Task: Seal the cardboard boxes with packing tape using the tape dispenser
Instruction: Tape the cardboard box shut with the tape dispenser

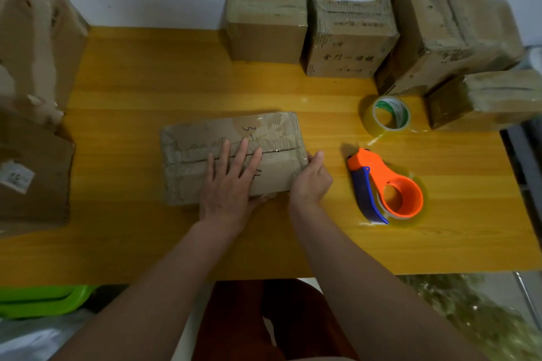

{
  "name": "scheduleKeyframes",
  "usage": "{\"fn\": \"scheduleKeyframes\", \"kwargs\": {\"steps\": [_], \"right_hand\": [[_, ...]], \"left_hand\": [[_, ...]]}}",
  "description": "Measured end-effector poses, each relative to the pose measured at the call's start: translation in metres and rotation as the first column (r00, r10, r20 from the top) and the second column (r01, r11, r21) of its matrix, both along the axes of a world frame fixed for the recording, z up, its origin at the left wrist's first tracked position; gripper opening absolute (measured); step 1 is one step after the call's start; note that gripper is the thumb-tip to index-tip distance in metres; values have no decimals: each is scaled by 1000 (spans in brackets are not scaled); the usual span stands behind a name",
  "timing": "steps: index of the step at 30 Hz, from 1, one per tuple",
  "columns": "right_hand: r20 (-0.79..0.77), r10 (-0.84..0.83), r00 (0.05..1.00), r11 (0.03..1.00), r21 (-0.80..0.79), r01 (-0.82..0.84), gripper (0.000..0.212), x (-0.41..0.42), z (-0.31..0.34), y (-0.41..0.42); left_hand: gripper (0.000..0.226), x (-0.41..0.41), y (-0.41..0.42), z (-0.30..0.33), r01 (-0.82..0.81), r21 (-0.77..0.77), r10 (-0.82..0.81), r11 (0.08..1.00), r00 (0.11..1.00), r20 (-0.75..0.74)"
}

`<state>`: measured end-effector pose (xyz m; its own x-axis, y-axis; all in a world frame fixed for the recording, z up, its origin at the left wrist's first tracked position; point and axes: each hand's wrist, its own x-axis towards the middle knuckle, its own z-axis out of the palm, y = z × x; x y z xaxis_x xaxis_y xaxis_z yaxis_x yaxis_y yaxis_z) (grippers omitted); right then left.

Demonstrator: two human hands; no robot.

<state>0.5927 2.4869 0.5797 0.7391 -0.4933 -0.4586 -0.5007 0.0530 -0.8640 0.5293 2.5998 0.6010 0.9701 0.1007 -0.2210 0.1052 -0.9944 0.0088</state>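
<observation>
Box [231, 155], mid-counter [132, 82], seam running left-right: we press our flat left hand [227, 184] on its lid, our right hand [311, 182] grips its right end, nearer the tape dispenser [384, 189] lying unheld just right.

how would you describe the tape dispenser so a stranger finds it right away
On the yellow wooden table, look right of the flat box under both hands. The tape dispenser lies there, nearer than the loose tape roll. It alone is bright orange with a blue handle.
</observation>
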Motion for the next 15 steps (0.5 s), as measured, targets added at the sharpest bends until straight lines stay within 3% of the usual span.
{"fn": "scheduleKeyframes", "kwargs": {"steps": [2, 7, 10, 12, 15], "right_hand": [[17, -67, 998, 997, 37, 67, 46, 4, -3, 2], [150, -110, 983, 992, -44, 118, 55, -5, -14, 10], [121, -184, 975, 983, 35, 181, 39, -11, -10, 11], [71, -89, 994, 995, 42, 86, 32, -13, -5, 5], [46, 192, 980, 977, 90, -195, 37, -34, -4, -5]], "left_hand": [[96, 0, -2, -1, -5, -10, 5, 1000, 1000, 21], [96, -1, -3, -2, -1, -13, 2, 1000, 1000, 26], [96, 0, -2, -1, -2, -23, 3, 1000, 1000, 23], [95, 0, -2, 1, -1, -28, 2, 1000, 1000, 21], [94, -1, -3, 2, -3, -46, 5, 999, 1000, 29]]}}
